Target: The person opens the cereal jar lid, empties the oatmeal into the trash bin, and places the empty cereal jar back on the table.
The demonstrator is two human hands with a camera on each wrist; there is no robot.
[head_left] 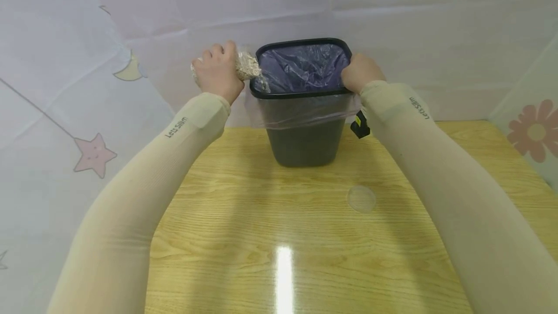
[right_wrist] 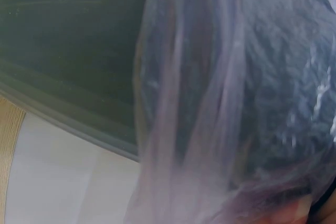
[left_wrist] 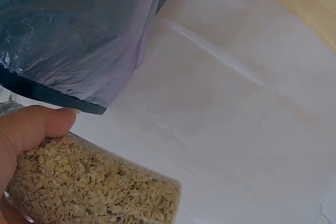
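A dark bin lined with a clear plastic bag stands at the far end of the wooden table. My left hand grips a clear container of oat flakes, tipped toward the bin's left rim. In the left wrist view the oat container lies under my thumb, just below the bin's rim. My right hand holds the bin's right rim over the bag. The right wrist view is filled by the bin wall and the bag liner.
A clear round lid lies on the table in front of the bin, to the right. A small black tag hangs by my right forearm. White patterned sheets hang behind and to both sides of the table.
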